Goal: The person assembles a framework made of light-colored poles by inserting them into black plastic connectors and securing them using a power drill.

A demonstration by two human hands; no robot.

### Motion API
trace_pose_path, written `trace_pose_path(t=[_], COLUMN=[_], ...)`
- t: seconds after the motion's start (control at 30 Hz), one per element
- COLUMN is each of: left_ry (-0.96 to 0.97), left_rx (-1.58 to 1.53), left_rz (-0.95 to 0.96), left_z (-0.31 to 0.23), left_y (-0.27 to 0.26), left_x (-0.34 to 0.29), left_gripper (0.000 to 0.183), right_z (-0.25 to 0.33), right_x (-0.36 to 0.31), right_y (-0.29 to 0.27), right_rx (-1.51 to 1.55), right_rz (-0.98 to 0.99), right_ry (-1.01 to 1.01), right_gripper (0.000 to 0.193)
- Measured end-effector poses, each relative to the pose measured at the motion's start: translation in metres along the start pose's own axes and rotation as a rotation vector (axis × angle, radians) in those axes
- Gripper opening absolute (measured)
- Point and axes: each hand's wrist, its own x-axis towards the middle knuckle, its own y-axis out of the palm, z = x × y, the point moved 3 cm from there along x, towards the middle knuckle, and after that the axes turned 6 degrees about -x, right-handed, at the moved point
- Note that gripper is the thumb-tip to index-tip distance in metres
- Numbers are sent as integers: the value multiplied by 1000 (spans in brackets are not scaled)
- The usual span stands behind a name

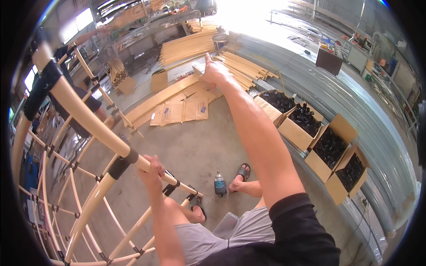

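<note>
My left hand [153,170] is wrapped round a beige pipe of a large rack frame [91,117], whose pipes meet in black joints [120,167]. The frame fills the left side and stands tilted in view. My right arm reaches far forward over the floor. My right hand [214,73] is raised, its index finger stretched out and pointing ahead; the other fingers are hard to make out. A pale shape shows beside it, and I cannot tell whether the hand touches it. Beyond that hand lie loose beige pipes [242,68].
Several open cartons [335,146] of black joints line the right, beside long grey metal sections [355,106]. Flattened cardboard [182,111] and stacked pipes [186,46] lie ahead. A small teal-and-grey object [219,184] stands between my feet. Another person [80,102] stands behind the frame.
</note>
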Motion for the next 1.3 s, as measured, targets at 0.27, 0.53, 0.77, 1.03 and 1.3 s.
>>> trace_pose_path(t=[0.27,0.53,0.77,1.03,1.3], left_ry=[-44,-36,-309,-773,-845], left_rx=[6,148,993,1293,1996], left_rz=[26,194,754,637,872], left_z=[4,-17,-4,23,11], left_y=[-6,1,-98,-54,-9], left_x=[-9,3,5,-16,-44], left_gripper=[22,18,43,73,63], right_z=[44,61,-9,39,60], right_x=[-6,-10,-147,-333,-297], right_y=[-25,-36,208,350,371], right_rx=[-298,-267,101,1182,1299], right_rz=[80,32,481,-2,130], right_ry=[77,-203,-468,-114,-147], right_gripper=[109,34,34,40,10])
